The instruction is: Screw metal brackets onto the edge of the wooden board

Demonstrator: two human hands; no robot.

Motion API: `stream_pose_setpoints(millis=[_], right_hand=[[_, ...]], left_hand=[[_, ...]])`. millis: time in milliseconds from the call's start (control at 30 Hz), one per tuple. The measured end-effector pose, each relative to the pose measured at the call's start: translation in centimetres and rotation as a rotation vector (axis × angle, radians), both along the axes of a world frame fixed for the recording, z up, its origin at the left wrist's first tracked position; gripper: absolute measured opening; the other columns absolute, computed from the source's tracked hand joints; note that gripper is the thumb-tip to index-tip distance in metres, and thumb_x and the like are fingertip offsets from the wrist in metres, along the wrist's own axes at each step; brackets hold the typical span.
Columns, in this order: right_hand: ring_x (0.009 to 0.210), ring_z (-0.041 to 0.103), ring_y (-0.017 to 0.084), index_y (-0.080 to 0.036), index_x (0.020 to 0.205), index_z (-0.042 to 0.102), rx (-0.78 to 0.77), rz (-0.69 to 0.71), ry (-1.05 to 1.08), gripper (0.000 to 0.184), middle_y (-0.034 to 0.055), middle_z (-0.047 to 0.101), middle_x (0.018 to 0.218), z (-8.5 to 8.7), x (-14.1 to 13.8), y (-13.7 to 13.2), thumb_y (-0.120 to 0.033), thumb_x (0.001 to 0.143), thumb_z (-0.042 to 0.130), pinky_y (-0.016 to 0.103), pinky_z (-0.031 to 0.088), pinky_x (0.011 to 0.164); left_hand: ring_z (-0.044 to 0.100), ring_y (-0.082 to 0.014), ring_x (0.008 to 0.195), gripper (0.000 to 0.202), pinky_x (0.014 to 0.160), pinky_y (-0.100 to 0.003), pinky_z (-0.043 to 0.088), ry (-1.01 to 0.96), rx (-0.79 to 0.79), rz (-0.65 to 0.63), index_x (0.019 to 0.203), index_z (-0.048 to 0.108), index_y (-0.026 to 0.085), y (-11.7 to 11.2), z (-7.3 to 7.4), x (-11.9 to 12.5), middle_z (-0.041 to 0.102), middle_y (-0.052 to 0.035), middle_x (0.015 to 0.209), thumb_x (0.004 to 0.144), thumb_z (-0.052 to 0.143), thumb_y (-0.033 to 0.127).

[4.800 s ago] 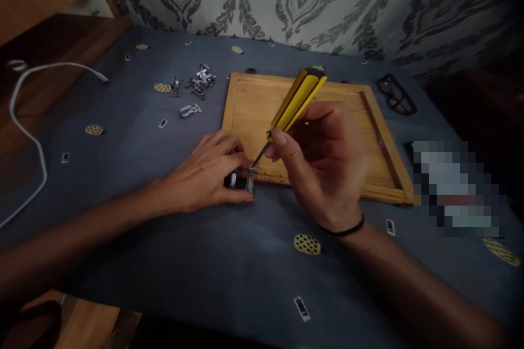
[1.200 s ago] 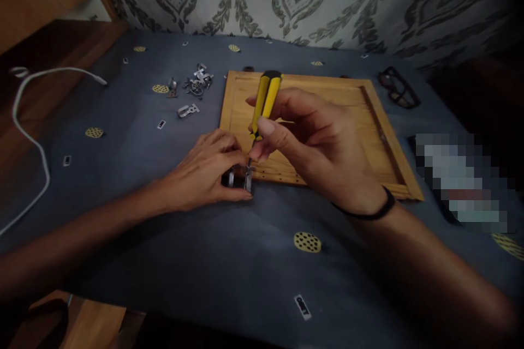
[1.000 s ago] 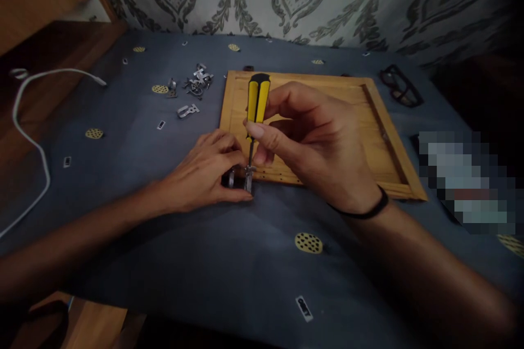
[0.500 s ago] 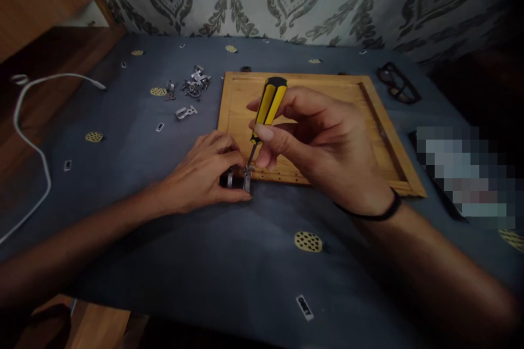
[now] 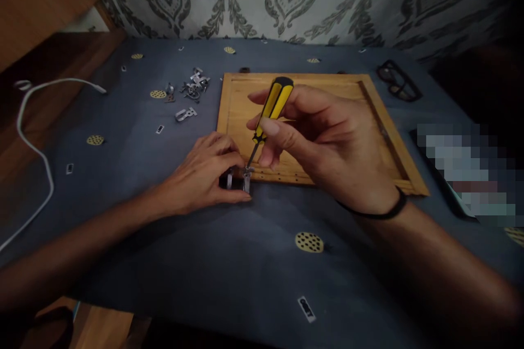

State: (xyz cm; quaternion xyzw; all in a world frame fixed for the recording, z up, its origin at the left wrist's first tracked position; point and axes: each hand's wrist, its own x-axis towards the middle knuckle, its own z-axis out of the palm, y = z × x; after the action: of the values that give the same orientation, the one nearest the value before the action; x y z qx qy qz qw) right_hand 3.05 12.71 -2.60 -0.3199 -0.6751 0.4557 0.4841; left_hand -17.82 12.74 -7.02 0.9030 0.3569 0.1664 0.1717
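Observation:
My right hand point(image 5: 323, 144) grips a yellow and black screwdriver point(image 5: 273, 106) by its handle, which leans to the right. The screwdriver's tip meets a small metal bracket point(image 5: 246, 181) at the near left corner of a framed wooden panel point(image 5: 303, 174). My left hand point(image 5: 208, 172) is closed around that bracket, thumb on the near side and fingers over the panel's edge. Its fingertips partly hide the metal part. A row of small dark holes runs along the panel's near edge.
Loose metal clips and brackets point(image 5: 196, 84) lie left of the panel, with a single clip point(image 5: 186, 114) nearer. Black-framed glasses point(image 5: 398, 82) and a phone-like blurred object point(image 5: 462, 174) are at the right. A white cable point(image 5: 47, 158) curves along the left side.
The screwdriver's handle has tilted further right, and my right hand has shifted slightly right with it. The tip stays at the bracket; my left hand keeps its hold.

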Motion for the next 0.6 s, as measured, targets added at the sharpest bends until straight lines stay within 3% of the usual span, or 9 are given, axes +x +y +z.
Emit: stream_pose_setpoints(millis=[133, 233, 467, 600], right_hand=[[0.050, 0.062, 0.008, -0.025, 0.082, 0.069, 0.001, -0.062, 0.041, 0.024, -0.0029, 0.075, 0.091, -0.23, -0.32, -0.12, -0.041, 0.077, 0.087, 0.021, 0.055, 0.046], [0.051, 0.064, 0.009, -0.025, 0.075, 0.062, 0.003, -0.070, 0.104, 0.032, -0.0050, 0.073, 0.082, -0.29, -0.44, -0.11, -0.038, 0.071, 0.091, 0.022, 0.056, 0.047], [0.057, 0.067, 0.012, -0.027, 0.090, 0.071, 0.038, -0.006, -0.017, 0.017, -0.0033, 0.072, 0.078, 0.21, -0.02, -0.18, -0.042, 0.086, 0.078, 0.026, 0.060, 0.054], [0.053, 0.066, 0.013, -0.025, 0.081, 0.068, 0.103, -0.163, 0.094, 0.021, -0.0033, 0.070, 0.076, 0.29, -0.48, -0.80, -0.038, 0.082, 0.083, 0.028, 0.057, 0.047]], left_hand=[[0.055, -0.0266, 0.110, 0.040, 0.095, -0.041, 0.042, 0.008, 0.003, 0.012, 0.100, 0.071, 0.020, -0.01, 0.07, 0.04, 0.064, -0.0062, 0.112, 0.080, 0.081, 0.053], [0.055, -0.0269, 0.112, 0.040, 0.097, -0.042, 0.042, 0.016, -0.019, 0.019, 0.101, 0.071, 0.020, -0.04, 0.14, 0.13, 0.064, -0.0066, 0.114, 0.080, 0.081, 0.052], [0.053, -0.0274, 0.113, 0.038, 0.098, -0.043, 0.042, 0.012, -0.018, 0.016, 0.100, 0.071, 0.021, -0.03, 0.05, 0.06, 0.063, -0.0061, 0.114, 0.082, 0.079, 0.053], [0.054, -0.0267, 0.110, 0.040, 0.097, -0.042, 0.042, 0.000, -0.007, 0.007, 0.099, 0.071, 0.020, 0.06, -0.07, 0.00, 0.063, -0.0060, 0.111, 0.081, 0.079, 0.055]])
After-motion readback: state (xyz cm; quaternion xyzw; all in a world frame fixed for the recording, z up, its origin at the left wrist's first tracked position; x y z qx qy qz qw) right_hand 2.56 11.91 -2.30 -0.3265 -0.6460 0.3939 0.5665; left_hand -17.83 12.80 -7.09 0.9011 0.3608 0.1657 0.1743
